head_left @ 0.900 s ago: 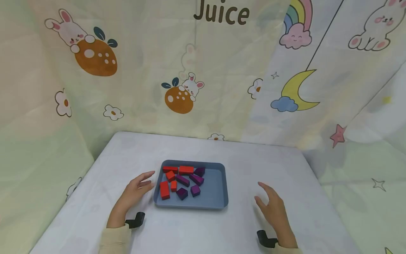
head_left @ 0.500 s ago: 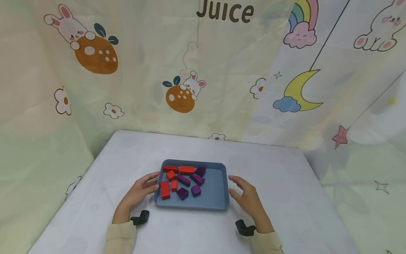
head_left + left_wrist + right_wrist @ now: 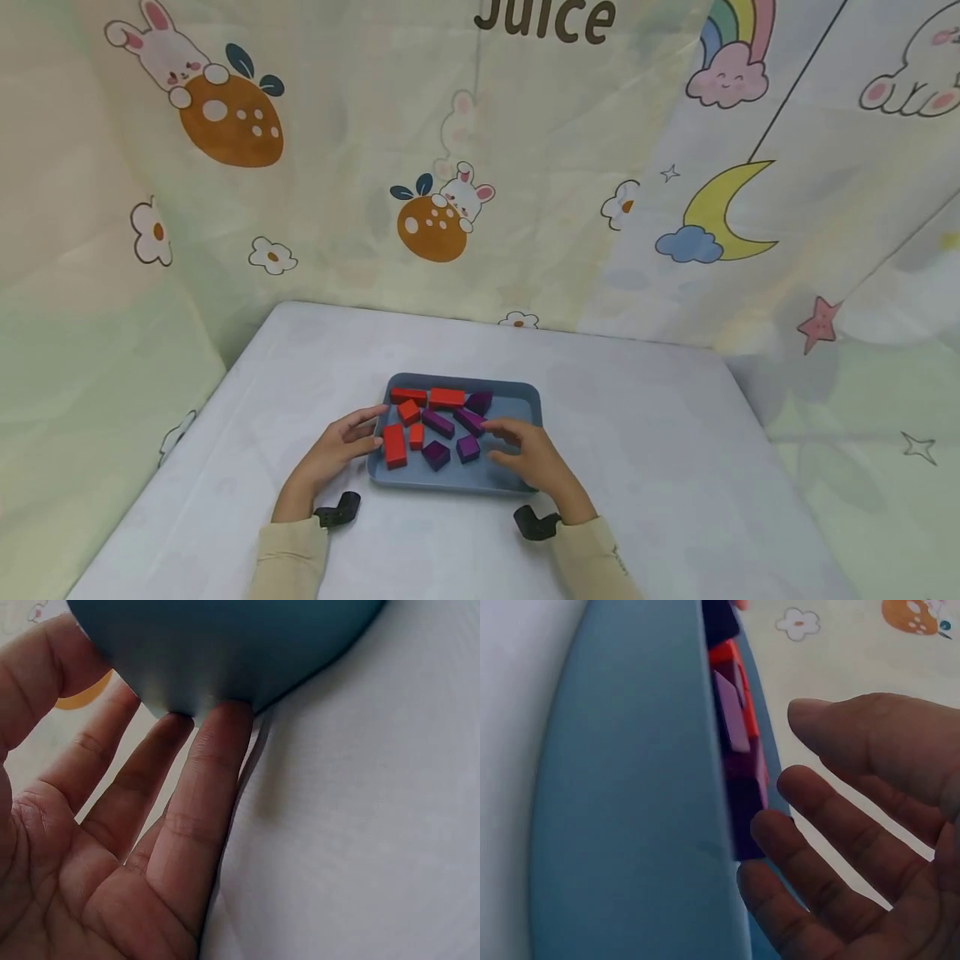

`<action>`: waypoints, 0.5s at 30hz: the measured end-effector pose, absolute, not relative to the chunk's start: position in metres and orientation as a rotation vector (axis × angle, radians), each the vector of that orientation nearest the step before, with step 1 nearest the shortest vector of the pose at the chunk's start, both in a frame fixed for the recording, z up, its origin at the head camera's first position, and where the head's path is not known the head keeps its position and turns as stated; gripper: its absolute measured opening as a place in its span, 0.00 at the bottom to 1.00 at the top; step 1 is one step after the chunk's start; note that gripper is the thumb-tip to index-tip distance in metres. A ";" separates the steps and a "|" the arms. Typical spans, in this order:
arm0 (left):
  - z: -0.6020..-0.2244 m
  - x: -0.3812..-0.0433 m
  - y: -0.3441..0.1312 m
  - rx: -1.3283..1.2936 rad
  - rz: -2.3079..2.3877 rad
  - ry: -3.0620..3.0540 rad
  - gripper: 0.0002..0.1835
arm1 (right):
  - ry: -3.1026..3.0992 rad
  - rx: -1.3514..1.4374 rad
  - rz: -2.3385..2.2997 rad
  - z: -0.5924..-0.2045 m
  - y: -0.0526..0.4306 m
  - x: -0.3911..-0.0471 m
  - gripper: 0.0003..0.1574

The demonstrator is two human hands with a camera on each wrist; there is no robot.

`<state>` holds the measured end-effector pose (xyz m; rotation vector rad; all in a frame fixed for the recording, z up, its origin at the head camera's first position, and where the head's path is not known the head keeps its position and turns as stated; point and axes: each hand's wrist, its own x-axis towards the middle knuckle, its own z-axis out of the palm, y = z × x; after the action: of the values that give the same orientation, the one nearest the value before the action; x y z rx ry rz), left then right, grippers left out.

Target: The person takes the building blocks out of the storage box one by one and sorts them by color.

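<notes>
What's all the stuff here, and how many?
Table: 1, white, lower middle.
Tray: 1, blue-grey, on the table.
Red blocks: 5, red, tray's left and back.
Purple blocks: 5, purple, around tray's middle.
Backdrop: sheet count unclear, pale with cartoons, behind table.
Printed bunnies: at least 3, pale, across backdrop.
Printed moon: 1, yellow, backdrop's right.
Sleeves: 2, beige, bottom edge.
Wrist pieces: 2, black, by the sleeves.
Left grip: 1, bare, touching tray's left side.
Right grip: 1, bare, over tray's right part.

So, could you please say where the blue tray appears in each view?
Head: the blue tray lies below centre, slightly left.
Left wrist: the blue tray shows partly, at top centre.
Right wrist: the blue tray fills much of the left half.
Shared landmark: the white tabletop, visible in all three.
</notes>
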<state>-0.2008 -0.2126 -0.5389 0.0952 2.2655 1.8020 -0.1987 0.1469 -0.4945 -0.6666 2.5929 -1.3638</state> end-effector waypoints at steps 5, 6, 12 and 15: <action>-0.544 -0.203 -0.210 0.080 1.833 2.248 0.36 | 2.602 -0.684 -1.300 -0.501 0.133 -0.202 0.25; -0.544 -0.203 -0.210 0.078 1.836 2.246 0.36 | 2.620 -0.686 -1.270 -0.503 0.130 -0.203 0.26; -0.545 -0.201 -0.210 0.067 1.840 2.249 0.37 | 2.727 -0.667 -1.121 -0.510 0.118 -0.205 0.24; -0.545 -0.200 -0.210 0.049 1.837 2.258 0.37 | 2.730 -0.656 -1.122 -0.511 0.116 -0.206 0.21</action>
<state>-0.2001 -0.2101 -0.5446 0.0488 2.2575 1.8368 -0.2060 0.1156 -0.5110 -0.6558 2.7296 -1.1224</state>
